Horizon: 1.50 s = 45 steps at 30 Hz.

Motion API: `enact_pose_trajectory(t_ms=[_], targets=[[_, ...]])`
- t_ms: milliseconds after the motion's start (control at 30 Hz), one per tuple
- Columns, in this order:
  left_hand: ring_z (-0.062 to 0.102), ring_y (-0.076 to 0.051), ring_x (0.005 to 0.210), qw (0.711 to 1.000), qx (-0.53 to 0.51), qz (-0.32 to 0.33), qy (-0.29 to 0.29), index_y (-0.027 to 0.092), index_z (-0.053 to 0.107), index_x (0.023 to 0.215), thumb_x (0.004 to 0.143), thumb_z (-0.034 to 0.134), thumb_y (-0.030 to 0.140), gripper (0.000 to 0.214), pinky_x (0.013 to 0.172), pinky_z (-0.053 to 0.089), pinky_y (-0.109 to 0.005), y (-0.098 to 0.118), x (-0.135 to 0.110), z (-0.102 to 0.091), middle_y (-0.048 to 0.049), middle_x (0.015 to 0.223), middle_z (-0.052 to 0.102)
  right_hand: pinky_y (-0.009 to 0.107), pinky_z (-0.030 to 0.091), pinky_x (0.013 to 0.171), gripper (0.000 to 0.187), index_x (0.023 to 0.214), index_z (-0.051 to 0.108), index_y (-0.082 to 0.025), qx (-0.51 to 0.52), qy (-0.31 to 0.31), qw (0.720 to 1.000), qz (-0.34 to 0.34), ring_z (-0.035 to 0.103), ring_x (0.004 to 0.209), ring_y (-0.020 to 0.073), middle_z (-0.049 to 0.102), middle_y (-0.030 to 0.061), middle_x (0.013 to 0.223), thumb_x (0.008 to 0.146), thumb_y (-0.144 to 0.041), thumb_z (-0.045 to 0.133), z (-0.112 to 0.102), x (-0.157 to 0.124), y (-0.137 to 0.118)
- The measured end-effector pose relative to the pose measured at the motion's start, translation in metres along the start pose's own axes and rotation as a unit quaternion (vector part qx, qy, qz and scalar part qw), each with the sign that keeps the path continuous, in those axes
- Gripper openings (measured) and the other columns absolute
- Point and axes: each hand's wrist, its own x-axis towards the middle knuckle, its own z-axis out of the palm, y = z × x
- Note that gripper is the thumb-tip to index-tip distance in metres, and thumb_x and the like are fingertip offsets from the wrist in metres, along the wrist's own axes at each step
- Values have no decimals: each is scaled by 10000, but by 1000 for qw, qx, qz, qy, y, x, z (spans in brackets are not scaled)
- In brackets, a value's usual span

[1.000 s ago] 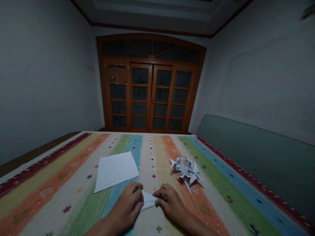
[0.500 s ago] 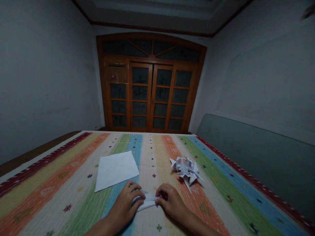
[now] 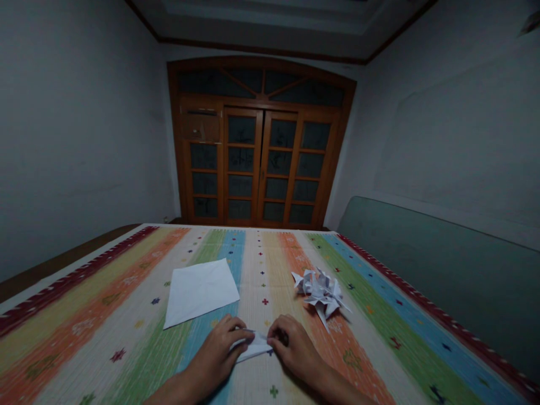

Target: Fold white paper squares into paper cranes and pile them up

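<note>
A small piece of folded white paper (image 3: 254, 349) lies on the striped tablecloth (image 3: 273, 270) near the front, between my two hands. My left hand (image 3: 225, 347) grips its left part, with the thumb low and the fingers curled over the top. At the right end of the paper, my right hand (image 3: 291, 344) pinches it between thumb and fingertips. My fingers cover part of the folds. Beyond my left hand lies a flat white sheet of paper (image 3: 202, 292). Several folded white paper pieces with sharp points, a pile of origami (image 3: 321, 292), rest beyond my right hand.
The tablecloth has coloured stripes and dark red borders. A pale green panel (image 3: 434, 270) runs along the right side by the wall. Wooden doors with glass panes (image 3: 261, 163) stand past the table's far edge.
My left hand's fingers have slid slightly right along the folded paper, closer to my right hand. My right hand has barely moved. The flat sheet and the origami pile stay where they were.
</note>
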Motion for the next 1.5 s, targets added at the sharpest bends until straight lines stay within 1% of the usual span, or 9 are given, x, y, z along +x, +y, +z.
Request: enact_pose_trajectory(t_ms=[167,333,533,667,800,933,1167,1367,1500], targets=[[643,-253,1050,999,-20,-25,-22,256,717,1176,953,618,93,293,935,508,-363,0,0,-1,-58,1112,706,280,462,755,162,831,696,-160,-15,3,1000,-13,637,826,209,703,47,858,787,-6,670,1,0,0],[655,-262,1038,998,40,-25,-35,296,744,1156,983,573,81,325,900,529,-369,1,-2,2,-80,1147,652,281,462,748,156,842,698,-164,-30,-5,999,-23,635,824,206,698,47,864,810,-18,651,2,0,-1],[665,-252,1020,998,51,-11,-29,282,717,1151,989,575,77,297,884,537,-350,1,-2,3,-69,1128,664,302,470,784,156,859,687,-170,-42,-17,998,-37,632,867,218,693,57,894,839,-20,650,-2,-2,-4],[663,-260,1047,999,40,-5,-8,258,652,1238,954,602,43,360,909,529,-358,1,-3,3,-62,1130,696,321,475,835,168,893,702,-169,-48,-31,997,-59,635,939,231,692,75,948,876,-20,626,-5,-4,-5],[662,-249,987,999,54,4,0,235,686,1110,969,591,59,245,862,525,-343,3,-3,3,-51,1059,705,322,479,839,173,902,724,-178,-60,-32,995,-71,634,949,231,685,77,960,900,-41,619,-6,-6,-7],[651,-235,912,996,85,16,7,205,688,960,956,593,35,196,811,514,-329,3,-2,5,-41,976,706,317,480,811,176,888,722,-176,-72,-19,993,-96,626,919,228,678,74,948,861,-19,648,-4,-8,-6],[646,-215,880,992,118,33,22,191,677,934,925,609,-8,211,782,534,-308,4,-4,5,-47,998,674,308,458,748,314,986,715,-196,-121,-25,971,-206,595,902,227,669,76,955,840,50,586,6,-10,7],[602,-284,916,955,254,153,14,148,654,881,917,633,-2,155,789,547,-373,2,-4,10,-85,903,669,349,477,796,157,947,677,-161,-137,-51,962,-231,565,921,248,651,100,981,837,-56,635,0,-12,-2],[585,-243,802,956,242,164,8,158,637,927,967,559,8,174,708,520,-327,3,-6,9,-55,828,659,319,460,755,124,901,667,-169,-153,-40,959,-234,557,873,224,639,83,929,935,-87,581,1,-10,-3]])
